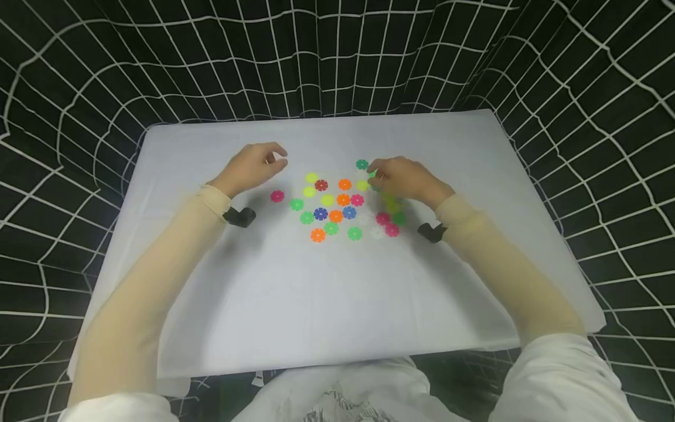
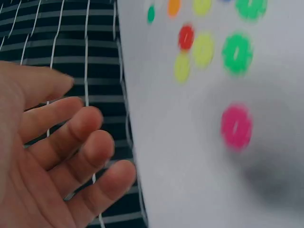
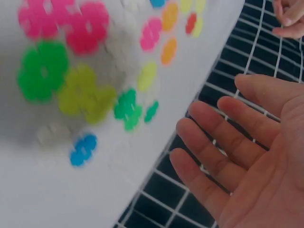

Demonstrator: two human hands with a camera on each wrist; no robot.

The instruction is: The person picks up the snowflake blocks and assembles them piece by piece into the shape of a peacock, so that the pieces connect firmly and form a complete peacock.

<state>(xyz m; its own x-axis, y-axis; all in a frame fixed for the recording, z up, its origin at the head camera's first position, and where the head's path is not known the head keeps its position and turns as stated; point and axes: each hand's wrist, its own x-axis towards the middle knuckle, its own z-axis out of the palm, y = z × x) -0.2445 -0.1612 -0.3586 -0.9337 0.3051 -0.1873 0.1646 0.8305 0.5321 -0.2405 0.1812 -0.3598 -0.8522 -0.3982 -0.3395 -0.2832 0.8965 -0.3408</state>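
Two bare hands low over a white table, apart from each other. Left hand near the far left side, fingers loose and a bit bent, holding nothing, close to one pink flower chip lying alone. Right hand over the right side of the pile of flower chips, fingers fairly straight, nothing gripped, perhaps brushing a light green chip. Dark green chip just past the fingertips. Chips flat and spread out near the middle, easy to pick one by one.
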